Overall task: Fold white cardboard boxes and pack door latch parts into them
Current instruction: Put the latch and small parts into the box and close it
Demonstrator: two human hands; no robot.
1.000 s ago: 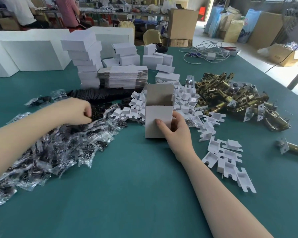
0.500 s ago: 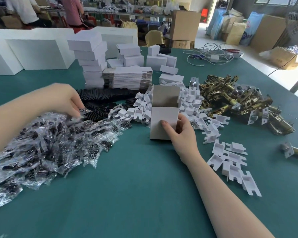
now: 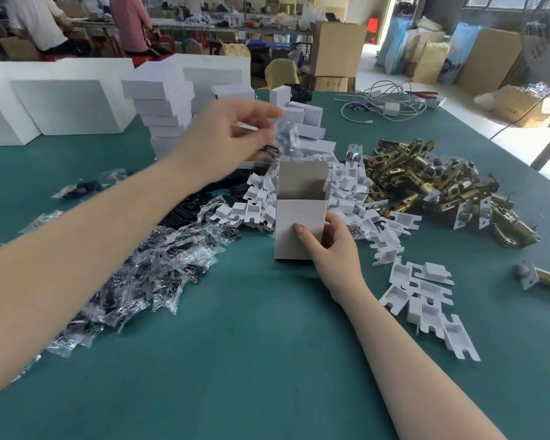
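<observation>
L grip (image 3: 226, 134) pinching clear bag (image 3: 286, 138) above box (image 3: 299, 217) | R grip (image 3: 334, 246) holding box upright

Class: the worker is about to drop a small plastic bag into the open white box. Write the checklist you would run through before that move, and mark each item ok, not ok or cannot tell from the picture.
1. Open box stands upright on the green table: ok.
2. Top flap is up and the mouth is unobstructed: ok.
3. Right hand steadies the box, thumb on its front: ok.
4. Left hand pinches a small plastic bag: ok.
5. Bag is directly above the mouth: cannot tell, blurred and one view only.
6. Box is empty inside: cannot tell, its interior is hidden.
</observation>
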